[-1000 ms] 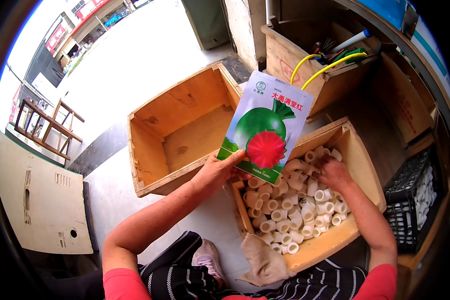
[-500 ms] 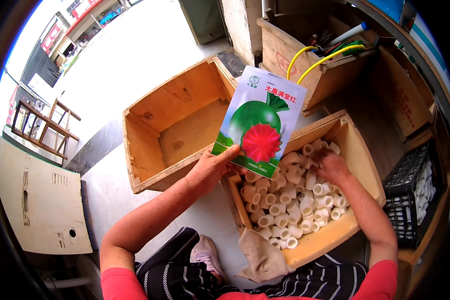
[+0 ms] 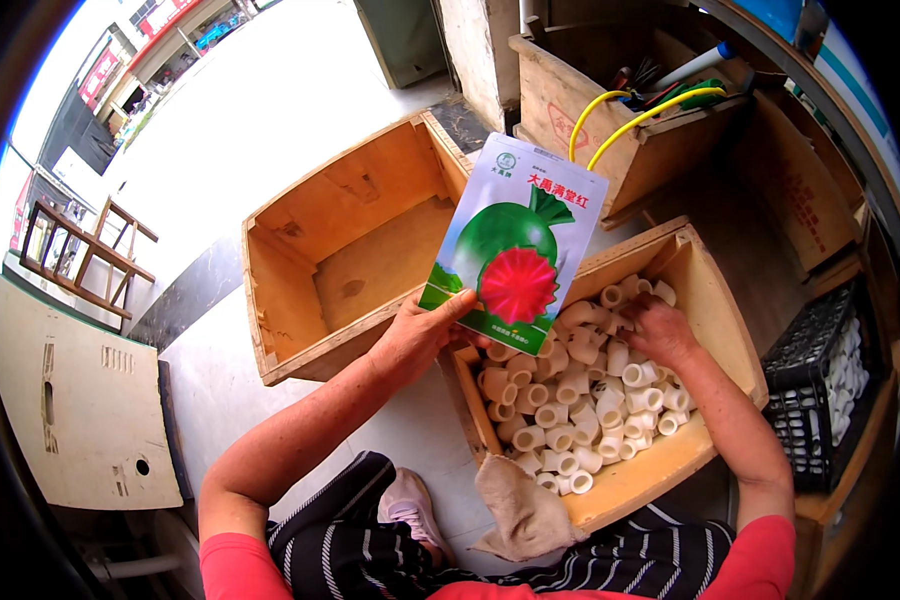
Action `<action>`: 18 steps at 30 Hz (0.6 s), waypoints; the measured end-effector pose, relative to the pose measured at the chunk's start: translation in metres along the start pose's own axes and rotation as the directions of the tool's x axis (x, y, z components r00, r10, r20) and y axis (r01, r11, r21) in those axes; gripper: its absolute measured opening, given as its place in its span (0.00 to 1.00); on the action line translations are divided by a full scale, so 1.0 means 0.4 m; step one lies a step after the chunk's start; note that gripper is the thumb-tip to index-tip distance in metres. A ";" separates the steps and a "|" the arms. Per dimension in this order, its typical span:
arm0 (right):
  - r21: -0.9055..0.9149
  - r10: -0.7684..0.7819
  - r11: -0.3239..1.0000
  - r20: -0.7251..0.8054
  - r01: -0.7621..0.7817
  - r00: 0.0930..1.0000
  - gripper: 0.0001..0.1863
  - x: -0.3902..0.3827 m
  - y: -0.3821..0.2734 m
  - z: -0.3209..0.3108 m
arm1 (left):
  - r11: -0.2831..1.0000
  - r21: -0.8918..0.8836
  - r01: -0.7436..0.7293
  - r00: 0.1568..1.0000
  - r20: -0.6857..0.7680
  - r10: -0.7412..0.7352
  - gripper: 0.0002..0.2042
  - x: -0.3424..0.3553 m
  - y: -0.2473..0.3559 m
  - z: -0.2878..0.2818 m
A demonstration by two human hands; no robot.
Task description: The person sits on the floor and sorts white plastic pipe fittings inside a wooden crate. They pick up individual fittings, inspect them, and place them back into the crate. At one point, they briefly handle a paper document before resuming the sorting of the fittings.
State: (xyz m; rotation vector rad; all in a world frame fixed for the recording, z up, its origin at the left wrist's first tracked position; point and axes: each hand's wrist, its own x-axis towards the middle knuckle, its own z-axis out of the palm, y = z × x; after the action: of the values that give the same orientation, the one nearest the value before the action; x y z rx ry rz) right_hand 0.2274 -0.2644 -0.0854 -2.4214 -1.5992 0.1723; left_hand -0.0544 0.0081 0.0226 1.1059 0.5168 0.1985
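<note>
My left hand (image 3: 438,335) pinches the bottom left corner of a seed packet (image 3: 518,245), thumb on the front. The packet is flat and pale, with a green round fruit and its red cut flesh pictured on it. It hangs tilted over the gap between two wooden boxes. My right hand (image 3: 662,330) reaches into the nearer wooden box (image 3: 735,340), down among white plastic pipe elbows (image 3: 580,400). Its fingertips are hidden in the pile, so whether they grip a fitting does not show.
Left of it stands a second wooden box (image 3: 370,270) with a bare bottom. A beige cloth (image 3: 525,510) drapes over the near box's front corner. Behind, a tool box (image 3: 580,120) carries yellow hoops. A black crate (image 3: 805,400) of white fittings stands right; a wooden stool (image 3: 90,255) lies far left.
The whole view has shifted very slightly. Both hands keep nearly the same places, the left still on the seed packet and the right still in the box.
</note>
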 end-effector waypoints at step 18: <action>0.658 0.090 0.744 0.074 -0.116 0.993 0.28 0.030 -0.223 -0.158 | 0.828 0.455 -0.328 0.945 0.166 0.283 0.14 -0.001 -0.031 0.030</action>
State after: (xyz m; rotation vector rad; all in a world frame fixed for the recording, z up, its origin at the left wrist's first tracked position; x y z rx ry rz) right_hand 0.1670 -0.2282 -0.0011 -1.9330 -1.1336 0.6870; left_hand -0.0503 -0.0073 0.0157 1.6798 0.3050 0.3091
